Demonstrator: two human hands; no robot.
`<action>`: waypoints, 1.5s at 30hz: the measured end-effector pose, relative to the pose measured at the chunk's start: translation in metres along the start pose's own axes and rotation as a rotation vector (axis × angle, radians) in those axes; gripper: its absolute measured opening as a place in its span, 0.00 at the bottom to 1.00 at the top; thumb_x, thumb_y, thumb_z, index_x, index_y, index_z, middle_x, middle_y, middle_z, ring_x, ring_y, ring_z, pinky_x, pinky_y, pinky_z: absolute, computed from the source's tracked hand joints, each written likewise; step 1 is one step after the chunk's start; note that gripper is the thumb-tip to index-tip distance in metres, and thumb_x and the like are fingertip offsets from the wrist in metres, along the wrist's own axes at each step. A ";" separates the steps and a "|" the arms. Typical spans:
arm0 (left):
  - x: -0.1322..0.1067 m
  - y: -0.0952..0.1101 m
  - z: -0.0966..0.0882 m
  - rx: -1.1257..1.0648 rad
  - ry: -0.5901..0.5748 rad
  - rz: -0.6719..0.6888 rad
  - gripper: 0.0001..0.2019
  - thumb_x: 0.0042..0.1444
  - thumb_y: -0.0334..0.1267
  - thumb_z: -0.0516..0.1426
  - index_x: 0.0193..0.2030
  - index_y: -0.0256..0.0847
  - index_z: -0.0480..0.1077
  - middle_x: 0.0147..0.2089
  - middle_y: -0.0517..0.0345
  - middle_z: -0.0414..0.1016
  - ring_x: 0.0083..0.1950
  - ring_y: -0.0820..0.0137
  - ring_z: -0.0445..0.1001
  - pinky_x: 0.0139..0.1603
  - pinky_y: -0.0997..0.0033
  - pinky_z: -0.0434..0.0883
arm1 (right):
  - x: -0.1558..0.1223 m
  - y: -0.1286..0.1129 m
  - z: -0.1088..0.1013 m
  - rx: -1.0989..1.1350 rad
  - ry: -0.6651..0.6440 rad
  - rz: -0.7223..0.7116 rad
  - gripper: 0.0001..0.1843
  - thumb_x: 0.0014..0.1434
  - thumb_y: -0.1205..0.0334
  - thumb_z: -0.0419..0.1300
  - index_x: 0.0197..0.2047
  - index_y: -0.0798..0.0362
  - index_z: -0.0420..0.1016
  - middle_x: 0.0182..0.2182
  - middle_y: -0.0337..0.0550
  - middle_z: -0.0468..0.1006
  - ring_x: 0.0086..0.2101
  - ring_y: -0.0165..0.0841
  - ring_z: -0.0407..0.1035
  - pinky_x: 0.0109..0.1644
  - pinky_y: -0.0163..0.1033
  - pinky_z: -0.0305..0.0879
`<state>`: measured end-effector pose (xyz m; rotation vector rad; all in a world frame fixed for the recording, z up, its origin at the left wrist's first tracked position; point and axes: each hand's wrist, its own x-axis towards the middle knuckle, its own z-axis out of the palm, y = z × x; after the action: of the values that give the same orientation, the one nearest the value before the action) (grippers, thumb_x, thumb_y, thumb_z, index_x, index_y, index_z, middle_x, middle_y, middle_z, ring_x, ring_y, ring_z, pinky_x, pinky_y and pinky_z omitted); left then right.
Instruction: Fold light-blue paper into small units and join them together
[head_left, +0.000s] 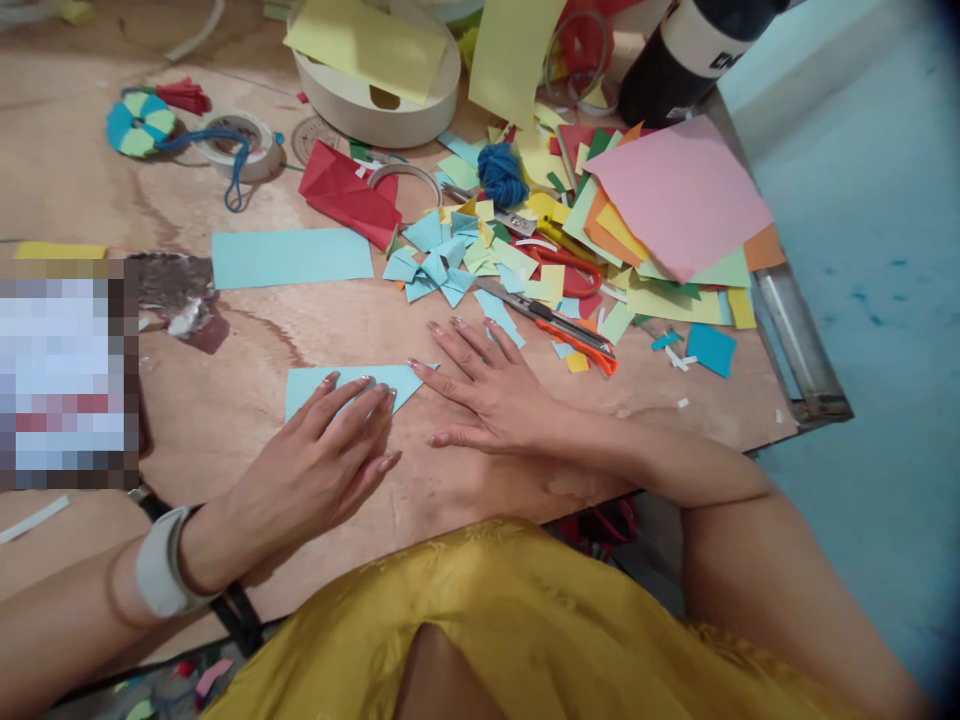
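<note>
A light blue strip of paper [301,388] lies on the wooden table, its right end slanting to a point as if folded. My left hand [330,440] rests over the paper with fingers stretched out, covering part of its lower edge. My right hand [491,395] lies flat with fingers spread, its index fingertip at the paper's pointed right end. Another light blue paper strip [292,258] lies farther back. Just beyond my right hand are a pile of small folded light blue pieces [439,262] and an orange-ended utility knife [562,322].
Pink paper [682,200] tops a stack at the right. Red-handled scissors [577,270], blue yarn [502,175] and paper scraps crowd the back. A white round container [375,115], tape roll [238,145] and dark bottle [690,60] stand behind. A blurred-out object [64,375] is at left.
</note>
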<state>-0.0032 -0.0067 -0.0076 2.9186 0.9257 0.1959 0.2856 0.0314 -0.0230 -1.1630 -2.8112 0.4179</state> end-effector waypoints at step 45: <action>0.025 -0.018 -0.010 -0.032 0.067 0.078 0.32 0.69 0.60 0.56 0.69 0.40 0.70 0.57 0.40 0.76 0.57 0.47 0.74 0.59 0.45 0.72 | 0.001 0.012 0.004 0.104 0.095 -0.102 0.43 0.67 0.31 0.59 0.76 0.44 0.61 0.80 0.56 0.47 0.78 0.54 0.39 0.77 0.73 0.42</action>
<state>0.0060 0.0226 0.0030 2.9374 0.8100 0.3124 0.2930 0.0393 -0.0299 -0.9873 -2.7170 0.4808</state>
